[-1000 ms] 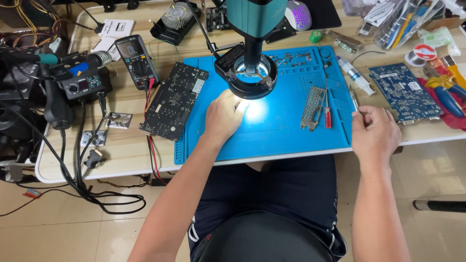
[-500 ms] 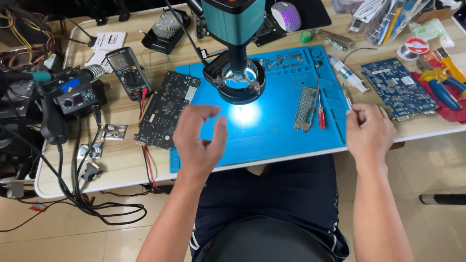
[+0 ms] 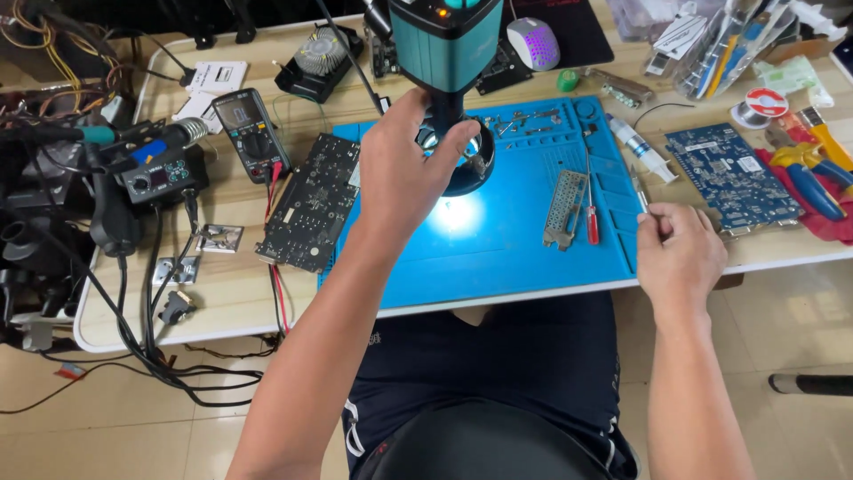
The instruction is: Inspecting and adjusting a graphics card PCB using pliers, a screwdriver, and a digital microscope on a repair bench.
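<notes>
My left hand [image 3: 404, 173] is raised over the blue work mat [image 3: 515, 249] and wraps around the lower barrel of the teal microscope [image 3: 444, 36], just above its black ring light [image 3: 475, 173]. A bright spot of light falls on the mat below. My right hand [image 3: 680, 253] rests at the mat's right edge, with its fingers closed on a thin metal tool [image 3: 638, 188] that points away from me. A grey metal bracket [image 3: 564, 209] and a red-handled screwdriver [image 3: 591, 218] lie on the mat between my hands.
A black circuit board [image 3: 311, 200] overlaps the mat's left edge, beside a multimeter [image 3: 249, 129] and a soldering station [image 3: 160, 173] with trailing cables. On the right lie a blue circuit board [image 3: 724, 173], a syringe [image 3: 640, 147], a solder spool [image 3: 760, 107] and pliers [image 3: 813, 182].
My left hand lifted off the lit patch of mat, drew back toward me, then rose and took hold of the microscope. My right hand stayed at the mat's right edge.
</notes>
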